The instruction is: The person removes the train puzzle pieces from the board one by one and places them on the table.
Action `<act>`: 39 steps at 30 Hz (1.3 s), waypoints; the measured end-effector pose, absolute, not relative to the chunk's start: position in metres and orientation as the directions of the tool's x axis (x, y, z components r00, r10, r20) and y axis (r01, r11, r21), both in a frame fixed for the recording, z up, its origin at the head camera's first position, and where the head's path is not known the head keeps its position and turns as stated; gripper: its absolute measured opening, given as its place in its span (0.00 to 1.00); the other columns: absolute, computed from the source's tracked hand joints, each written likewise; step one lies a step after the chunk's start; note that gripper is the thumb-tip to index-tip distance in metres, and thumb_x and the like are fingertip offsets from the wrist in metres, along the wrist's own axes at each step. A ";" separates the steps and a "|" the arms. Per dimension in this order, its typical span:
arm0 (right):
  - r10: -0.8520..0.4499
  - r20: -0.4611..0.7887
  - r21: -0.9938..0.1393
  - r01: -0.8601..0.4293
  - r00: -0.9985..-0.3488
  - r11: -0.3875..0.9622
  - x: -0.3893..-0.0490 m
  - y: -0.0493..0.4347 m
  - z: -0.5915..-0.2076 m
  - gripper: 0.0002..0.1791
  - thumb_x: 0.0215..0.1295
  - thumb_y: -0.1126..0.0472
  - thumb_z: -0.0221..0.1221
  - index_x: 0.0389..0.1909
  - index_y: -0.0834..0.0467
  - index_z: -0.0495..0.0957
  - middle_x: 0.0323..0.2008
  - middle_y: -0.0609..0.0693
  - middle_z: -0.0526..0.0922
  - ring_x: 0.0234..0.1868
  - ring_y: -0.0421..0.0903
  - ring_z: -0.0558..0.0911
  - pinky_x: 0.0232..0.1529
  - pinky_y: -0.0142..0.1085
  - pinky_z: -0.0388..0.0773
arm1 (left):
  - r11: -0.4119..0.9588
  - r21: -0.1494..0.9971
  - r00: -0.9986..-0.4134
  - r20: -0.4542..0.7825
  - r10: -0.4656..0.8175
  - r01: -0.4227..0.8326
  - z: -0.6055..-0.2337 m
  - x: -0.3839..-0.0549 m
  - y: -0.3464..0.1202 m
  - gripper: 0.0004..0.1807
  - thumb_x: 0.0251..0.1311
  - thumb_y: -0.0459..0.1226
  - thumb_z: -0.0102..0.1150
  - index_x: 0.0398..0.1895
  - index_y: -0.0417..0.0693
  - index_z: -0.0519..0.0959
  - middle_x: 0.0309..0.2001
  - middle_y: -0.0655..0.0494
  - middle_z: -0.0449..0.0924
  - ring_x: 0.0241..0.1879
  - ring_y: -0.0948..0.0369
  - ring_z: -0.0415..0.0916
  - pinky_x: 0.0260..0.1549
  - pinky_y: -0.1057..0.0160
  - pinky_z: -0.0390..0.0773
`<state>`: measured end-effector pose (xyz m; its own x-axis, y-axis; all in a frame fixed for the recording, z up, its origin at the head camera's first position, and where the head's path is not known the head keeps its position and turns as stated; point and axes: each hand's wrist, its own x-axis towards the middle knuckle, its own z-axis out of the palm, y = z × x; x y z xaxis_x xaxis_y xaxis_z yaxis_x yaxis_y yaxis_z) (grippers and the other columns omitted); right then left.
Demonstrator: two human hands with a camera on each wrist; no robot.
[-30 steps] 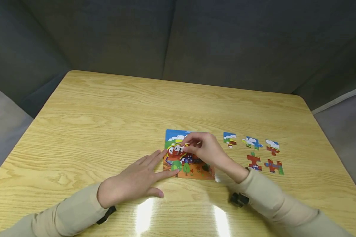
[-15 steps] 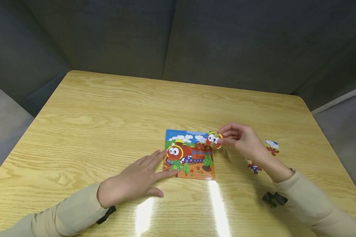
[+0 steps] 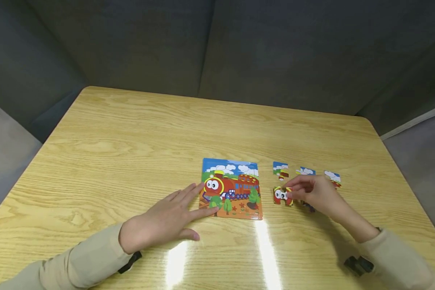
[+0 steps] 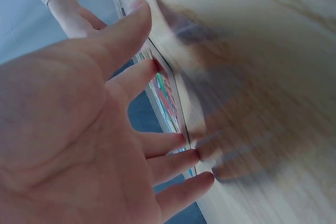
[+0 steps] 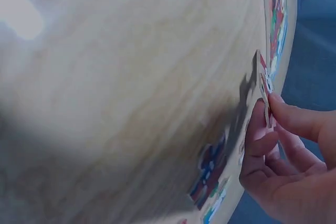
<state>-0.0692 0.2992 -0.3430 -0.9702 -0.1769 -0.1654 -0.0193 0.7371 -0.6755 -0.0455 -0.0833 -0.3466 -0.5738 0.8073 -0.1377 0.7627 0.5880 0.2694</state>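
Observation:
My right hand (image 3: 317,195) pinches a jigsaw piece (image 3: 278,195), red with two white cartoon eyes, between thumb and fingers. In the right wrist view that piece (image 5: 264,85) is tilted, close over the table with its shadow beside it. My left hand (image 3: 170,215) lies with fingers spread at the left edge of a puzzle board (image 3: 244,208) printed with a red train. The left wrist view has the palm of this hand (image 4: 79,129) facing the camera, its fingertips at the edge of the board (image 4: 167,95).
Loose puzzle pieces lie right of the board: one with a cloud and chimney (image 3: 280,169), a sky piece (image 3: 307,170) and another cloud piece (image 3: 332,176). My right hand partly covers a dark blue and red piece (image 5: 209,169). Dark curtains (image 3: 203,48) hang behind the table (image 3: 148,133).
My right hand has moved right, off the board, taking the eyes piece with it to below the cloud-and-chimney piece. The board's printed train now shows. My left hand has stayed put.

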 end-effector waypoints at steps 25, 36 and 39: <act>-0.232 -0.057 -0.682 -0.132 -0.971 0.720 -0.060 0.275 -0.340 0.13 0.57 0.70 0.68 0.44 0.65 0.82 0.33 0.51 0.81 0.28 0.40 0.78 0.29 0.31 0.77 | 0.591 0.350 -0.564 -0.188 0.804 0.727 -0.342 -0.049 -0.083 0.35 0.64 0.57 0.54 0.74 0.64 0.63 0.76 0.35 0.43 0.73 0.40 0.46 0.66 0.41 0.58; -0.294 -0.118 -0.789 -0.090 -0.949 0.607 -0.049 0.239 -0.345 0.15 0.56 0.69 0.69 0.44 0.66 0.79 0.32 0.50 0.79 0.28 0.41 0.76 0.26 0.30 0.74 | 0.548 0.334 -0.539 -0.127 0.833 0.767 -0.341 -0.040 -0.068 0.36 0.64 0.60 0.50 0.75 0.65 0.61 0.77 0.40 0.44 0.74 0.42 0.43 0.67 0.41 0.56; -0.315 -0.103 -0.775 -0.122 -0.944 0.620 -0.049 0.228 -0.350 0.17 0.55 0.68 0.70 0.44 0.66 0.79 0.31 0.51 0.78 0.27 0.41 0.75 0.26 0.30 0.74 | 0.534 0.351 -0.516 -0.151 0.843 0.769 -0.341 -0.039 -0.055 0.37 0.64 0.60 0.50 0.76 0.67 0.59 0.77 0.41 0.41 0.75 0.44 0.40 0.69 0.43 0.52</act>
